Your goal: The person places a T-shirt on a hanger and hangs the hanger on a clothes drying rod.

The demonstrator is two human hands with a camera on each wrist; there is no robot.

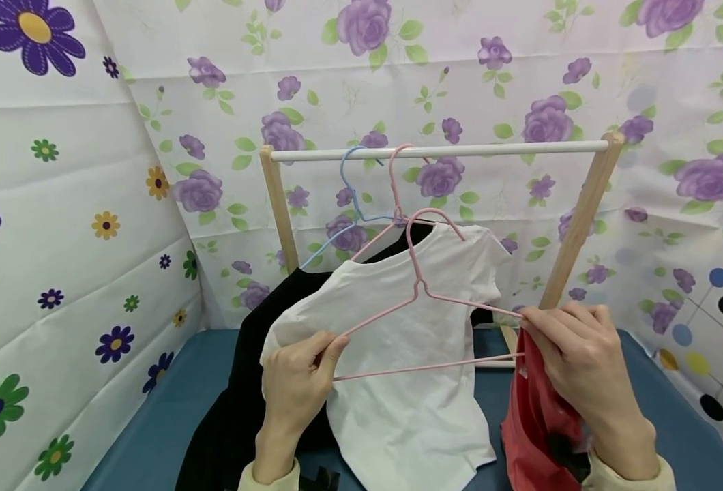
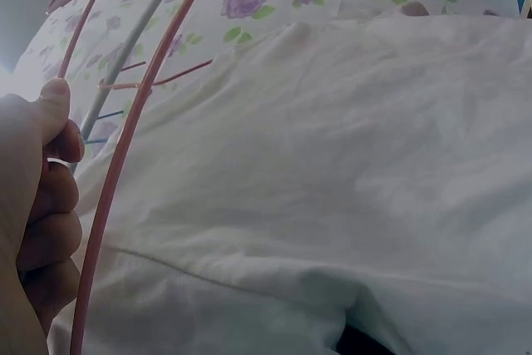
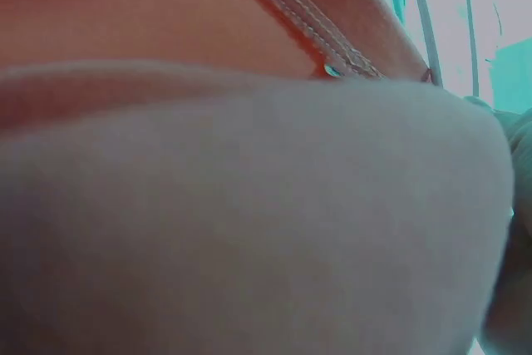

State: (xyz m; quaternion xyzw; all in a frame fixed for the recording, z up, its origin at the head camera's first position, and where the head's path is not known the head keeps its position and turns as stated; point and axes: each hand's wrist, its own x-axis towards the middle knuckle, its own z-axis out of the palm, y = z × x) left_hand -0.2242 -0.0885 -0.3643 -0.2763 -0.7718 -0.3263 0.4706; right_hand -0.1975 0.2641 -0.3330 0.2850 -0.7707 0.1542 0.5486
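Note:
My left hand (image 1: 300, 382) pinches the left end of a pink clothes hanger (image 1: 419, 286) between thumb and fingers. In the left wrist view, the curled fingers (image 2: 54, 234) show beside the hanger's pink bar (image 2: 125, 143). My right hand (image 1: 582, 368) grips the hanger's other end together with a red garment (image 1: 530, 409), which hangs down below it. The hanger's right tip is hidden in the cloth. Close up in the right wrist view, the red cloth (image 3: 166, 14) has a stitched seam, and the hand blocks most of the frame.
Behind the hanger, a white T-shirt (image 1: 398, 382) hangs on another pink hanger (image 1: 392, 184). A black garment (image 1: 245, 368) hangs from a blue hanger (image 1: 352, 191). Both hang from the white rail (image 1: 490, 149) of a wooden-legged rack (image 1: 576, 225). Blue cloth (image 1: 159, 409) covers the surface.

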